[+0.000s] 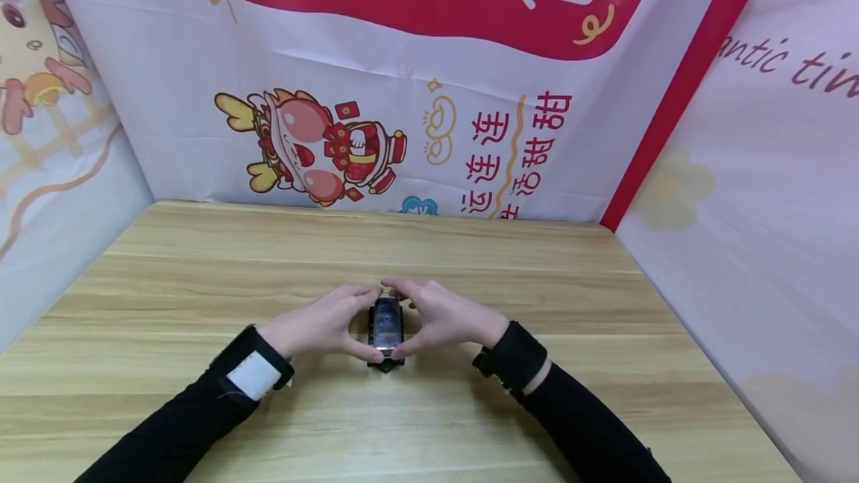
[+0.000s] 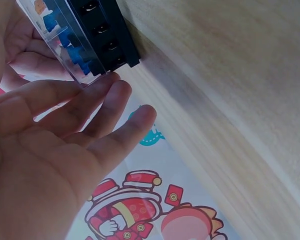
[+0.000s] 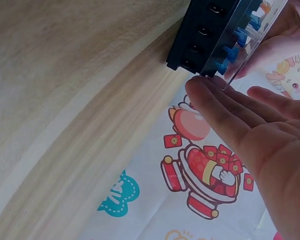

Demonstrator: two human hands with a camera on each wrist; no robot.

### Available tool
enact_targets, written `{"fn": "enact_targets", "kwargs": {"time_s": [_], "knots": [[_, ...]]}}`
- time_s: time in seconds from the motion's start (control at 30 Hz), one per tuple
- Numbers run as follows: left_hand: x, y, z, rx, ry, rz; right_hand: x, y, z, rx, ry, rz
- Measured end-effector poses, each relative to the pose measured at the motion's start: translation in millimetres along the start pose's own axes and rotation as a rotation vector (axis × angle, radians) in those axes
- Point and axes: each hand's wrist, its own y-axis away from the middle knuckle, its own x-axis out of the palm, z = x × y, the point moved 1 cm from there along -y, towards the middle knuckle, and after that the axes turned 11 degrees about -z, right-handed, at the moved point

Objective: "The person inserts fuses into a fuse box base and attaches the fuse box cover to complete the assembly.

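A black fuse box with a clear cover lies lengthwise in the middle of the wooden table. My left hand curves around its left side, thumb at the near end and fingers at the far end. From the other side my right hand holds it the same way, the two thumbs close together. In the left wrist view, blue pieces show through the cover above a row of openings in the black side. The right wrist view has fingertips right at the box's far end.
The wooden table reaches back to a white and red printed cloth. More printed cloth hangs along the left and right sides. Black bands wrap both wrists over dark sleeves.
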Motion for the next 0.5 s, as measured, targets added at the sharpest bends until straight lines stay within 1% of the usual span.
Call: {"fn": "enact_targets", "kwargs": {"time_s": [0.13,0.33,0.5], "knots": [[0.1,-0.2,0.6,0.000,0.002,0.006,0.7,-1.4,-0.2,0.001,-0.001,0.006],[0.9,-2.9,2.0,0.041,0.029,0.007,0.0,-2.7,0.7,0.011,-0.016,0.019],[3.0,-3.8,2.2,0.046,0.038,0.003,-0.4,-3.0,2.1,0.035,-0.012,0.027]]}}
